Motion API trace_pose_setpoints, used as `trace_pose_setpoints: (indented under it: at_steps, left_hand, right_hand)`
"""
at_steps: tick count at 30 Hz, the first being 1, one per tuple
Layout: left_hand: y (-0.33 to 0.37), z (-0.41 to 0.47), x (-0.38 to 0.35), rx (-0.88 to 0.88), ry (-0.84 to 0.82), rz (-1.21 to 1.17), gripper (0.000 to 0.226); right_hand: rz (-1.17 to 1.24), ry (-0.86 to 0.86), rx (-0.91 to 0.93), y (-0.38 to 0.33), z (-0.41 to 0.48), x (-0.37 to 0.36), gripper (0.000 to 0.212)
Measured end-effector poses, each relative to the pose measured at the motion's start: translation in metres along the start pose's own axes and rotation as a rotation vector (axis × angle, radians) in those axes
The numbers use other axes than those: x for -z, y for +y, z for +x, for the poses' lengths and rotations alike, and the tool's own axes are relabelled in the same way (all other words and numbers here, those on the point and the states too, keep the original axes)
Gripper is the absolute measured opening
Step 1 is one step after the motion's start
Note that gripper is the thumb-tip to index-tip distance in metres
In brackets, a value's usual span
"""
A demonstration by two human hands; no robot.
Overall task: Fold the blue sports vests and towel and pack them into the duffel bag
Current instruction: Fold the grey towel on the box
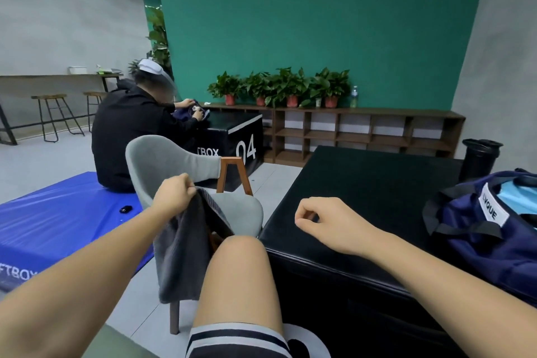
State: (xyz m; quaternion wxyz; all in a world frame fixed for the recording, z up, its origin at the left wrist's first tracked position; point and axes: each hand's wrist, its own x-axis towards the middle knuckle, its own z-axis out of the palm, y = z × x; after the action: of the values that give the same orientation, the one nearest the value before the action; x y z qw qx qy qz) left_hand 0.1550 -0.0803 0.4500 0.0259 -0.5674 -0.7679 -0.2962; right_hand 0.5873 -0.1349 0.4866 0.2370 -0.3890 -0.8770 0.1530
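Note:
My left hand (174,193) grips the top edge of a dark grey towel (181,253), which hangs down in front of a grey chair (162,160). My right hand (322,221) hovers over the black box top (363,197) with fingers curled and nothing in it. The navy duffel bag (476,241) lies open on the right of that box, with light blue fabric (520,197) showing inside. My bare knee (238,270) rises between the two arms.
A black shaker bottle (479,158) stands behind the bag. A blue mat (58,212) lies on the floor at left, where another person (130,131) sits at a second black box (232,136). Wooden shelves (363,131) with potted plants line the green wall.

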Motion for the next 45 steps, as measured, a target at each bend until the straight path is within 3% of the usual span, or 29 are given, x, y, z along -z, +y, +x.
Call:
trace_pose_setpoints:
  at_steps: [8, 15, 17, 21, 27, 30, 36, 41, 45]
  left_hand:
    - [0.114, -0.008, 0.092, -0.192, 0.11, -0.205, 0.007]
    - [0.212, -0.035, 0.135, -0.386, 0.141, -0.332, 0.01]
    - [0.234, -0.041, 0.142, -0.41, 0.154, -0.361, 0.01]
    - [0.267, -0.046, 0.153, -0.427, 0.138, -0.454, 0.011]
    - [0.299, -0.054, 0.163, -0.418, 0.054, -0.637, 0.016]
    - [0.32, -0.064, 0.162, -0.436, -0.002, -0.738, 0.022]
    - [0.356, -0.084, 0.154, -0.5, 0.004, -0.655, 0.018]
    - [0.37, -0.092, 0.15, -0.551, -0.046, -0.623, 0.018]
    - [0.368, -0.09, 0.148, -0.491, -0.095, -0.677, 0.022]
  right_hand:
    - [0.01, 0.08, 0.004, -0.016, 0.006, 0.027, 0.005]
    - [-0.037, 0.177, -0.065, -0.035, 0.003, 0.045, 0.065]
    - [-0.044, 0.217, -0.101, -0.037, 0.0, 0.051, 0.068]
    - [-0.027, 0.2, -0.153, -0.034, -0.006, 0.064, 0.053]
    - [0.166, 0.297, -0.178, -0.06, -0.029, 0.08, 0.092]
    - [0.136, 0.389, -0.194, -0.075, -0.033, 0.084, 0.078]
    - [0.372, 0.437, -0.19, -0.09, -0.037, 0.107, 0.055]
    - [0.271, 0.451, -0.221, -0.071, -0.036, 0.125, 0.01]
    - [0.279, 0.565, -0.261, -0.058, -0.042, 0.158, 0.009]
